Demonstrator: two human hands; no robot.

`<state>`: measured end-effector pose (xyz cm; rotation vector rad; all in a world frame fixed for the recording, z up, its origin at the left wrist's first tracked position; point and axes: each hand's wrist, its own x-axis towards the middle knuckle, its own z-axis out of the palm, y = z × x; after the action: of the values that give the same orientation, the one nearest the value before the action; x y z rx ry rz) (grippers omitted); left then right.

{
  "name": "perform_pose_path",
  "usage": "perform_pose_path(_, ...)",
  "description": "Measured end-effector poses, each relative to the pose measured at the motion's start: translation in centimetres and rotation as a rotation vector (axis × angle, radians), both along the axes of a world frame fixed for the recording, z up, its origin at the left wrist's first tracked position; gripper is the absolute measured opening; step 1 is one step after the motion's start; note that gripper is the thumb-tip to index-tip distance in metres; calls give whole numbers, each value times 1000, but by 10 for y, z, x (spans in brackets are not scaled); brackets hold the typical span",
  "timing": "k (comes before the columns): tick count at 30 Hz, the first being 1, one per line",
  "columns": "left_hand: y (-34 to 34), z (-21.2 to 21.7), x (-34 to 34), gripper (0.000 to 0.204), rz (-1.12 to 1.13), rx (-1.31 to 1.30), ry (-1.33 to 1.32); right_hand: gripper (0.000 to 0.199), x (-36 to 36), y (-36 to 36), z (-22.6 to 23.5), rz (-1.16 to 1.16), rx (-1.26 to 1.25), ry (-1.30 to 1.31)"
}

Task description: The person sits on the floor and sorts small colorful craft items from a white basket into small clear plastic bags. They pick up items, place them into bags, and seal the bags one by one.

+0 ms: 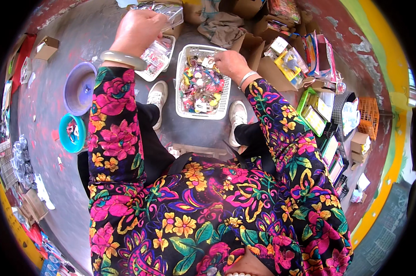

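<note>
My left hand (139, 32) is stretched out at the far left, closed on a clear plastic packet (172, 14). Its contents are too unclear to name. Between my feet stands a white plastic basket (179, 99) heaped with small colourful trinkets (199, 85), some on white cards. My right hand (233, 64) reaches over the basket's far right side with its fingers pinched together. A small white card (208, 62) lies right at those fingertips; whether they grip it I cannot tell.
A white tray (148, 76) of small packets sits beyond my left foot. A purple basin (79, 87) and a turquoise bowl (72, 133) stand to the left. Cardboard boxes (277, 73), a green basket (304, 101) and an orange crate (368, 117) line the right.
</note>
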<state>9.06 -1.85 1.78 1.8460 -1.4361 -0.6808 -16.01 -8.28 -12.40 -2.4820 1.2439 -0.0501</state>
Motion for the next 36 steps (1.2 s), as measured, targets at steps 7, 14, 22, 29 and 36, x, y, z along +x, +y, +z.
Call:
perform_pose_path(7, -4, 0, -2, 31, -18, -60, -107, 27, 6, 17, -83, -39, 253, 181)
perform_pose_path(14, -2, 5, -11, 31, -14, 4, -65, 22, 16, 61, -116, 22, -35, 75)
perform_pose_path(22, -7, 5, -19, 31, -30, -46, -27, 23, 0, 37, -126, -183, 93, 98)
perform_pose_path(29, 1, 17, -24, 31, -42, -15, -9, 28, 5, 43, -134, 13, -93, 45)
perform_pose_path(36, -9, 0, -21, 31, -56, -124, -179, 10, 1, 56, -126, -125, 130, 79)
